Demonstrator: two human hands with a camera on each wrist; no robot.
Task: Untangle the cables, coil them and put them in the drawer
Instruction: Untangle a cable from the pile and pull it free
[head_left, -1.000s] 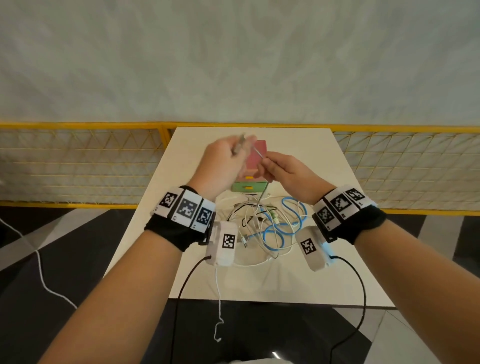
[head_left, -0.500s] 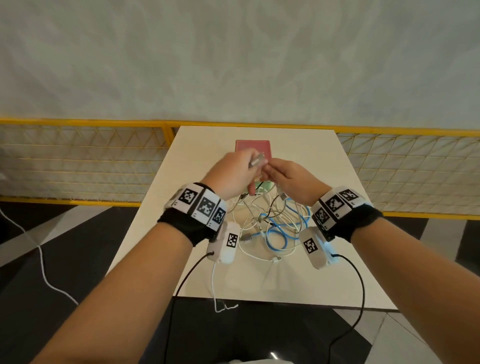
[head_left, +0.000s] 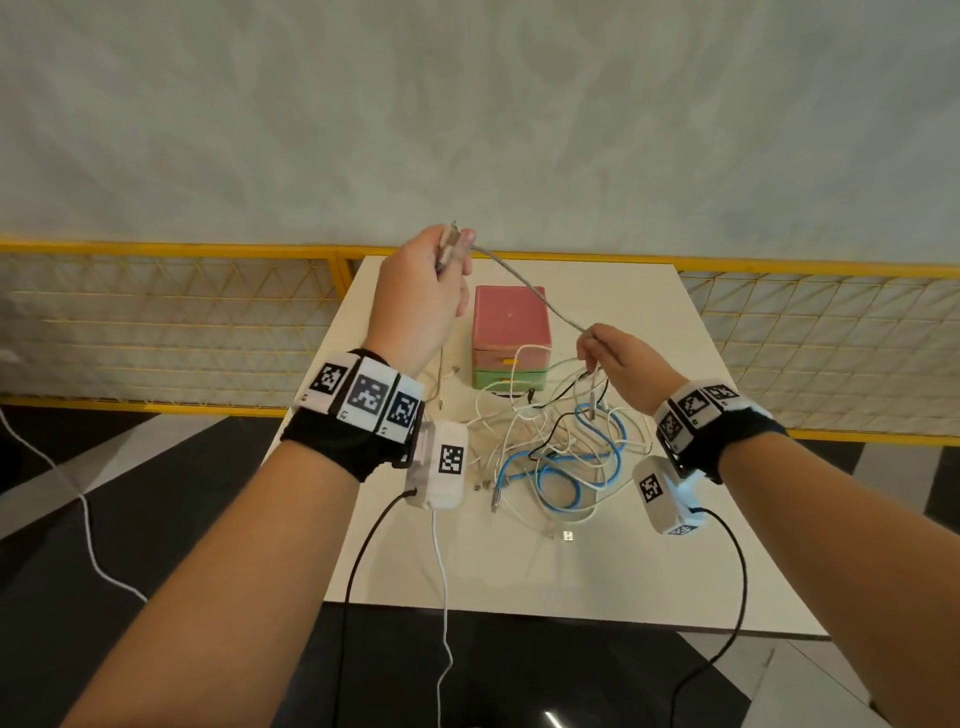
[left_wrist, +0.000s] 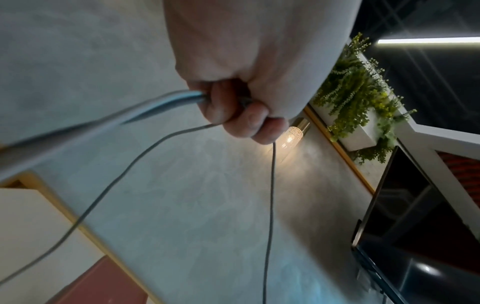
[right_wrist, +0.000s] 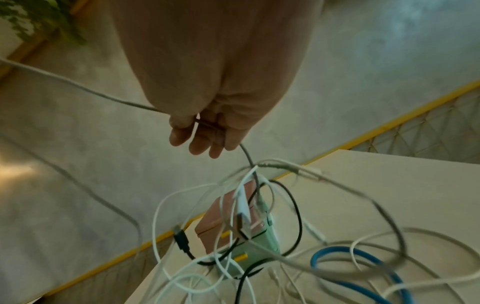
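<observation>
Head view: the left hand (head_left: 421, 296), raised above the table (head_left: 675, 545), grips gathered turns of a grey cable (head_left: 530, 288) in curled fingers. The cable slants down to the right hand (head_left: 621, 358), which pinches it above the tangle (head_left: 561, 452) lying before the drawer box (head_left: 510, 325).

Left wrist view: the fist (left_wrist: 241, 86) is closed round the cable (left_wrist: 109, 185); two strands hang down, a near one blurred, the box cut off at the frame edge.

Right wrist view: thumb and fingers (right_wrist: 202, 142) loosely pinch the cable (right_wrist: 85, 90); the blurred tangle (right_wrist: 259, 236) part-hides the box (right_wrist: 215, 216).
</observation>
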